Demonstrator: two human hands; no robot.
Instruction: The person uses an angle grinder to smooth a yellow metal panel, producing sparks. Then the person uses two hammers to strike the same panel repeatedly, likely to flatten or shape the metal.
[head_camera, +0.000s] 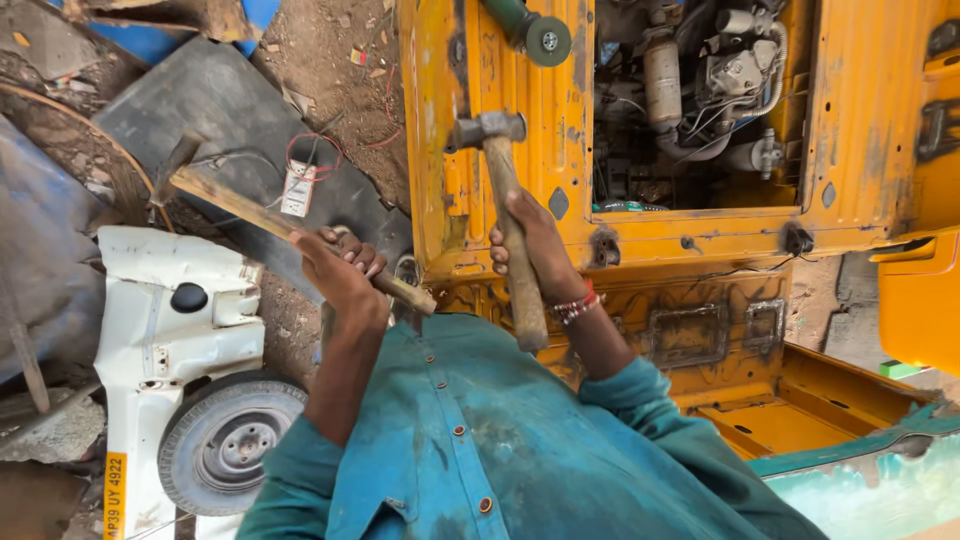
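At frame centre, right hand (532, 232) grips hammer (505, 205), left hand (338, 265) grips wooden-handled tool (262, 220) against yellow panel (455, 190); panel-beating step, requiring an aimed strike.

Dusty dirt ground (330, 60), white vehicle panel (170, 330), spare wheel (225, 440), daylight.

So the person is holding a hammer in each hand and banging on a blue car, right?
Not quite. The car body is yellow-orange, not blue. The rest holds: in the head view the left hand grips one wooden-handled hammer, and the right hand grips another hammer raised against the metal.
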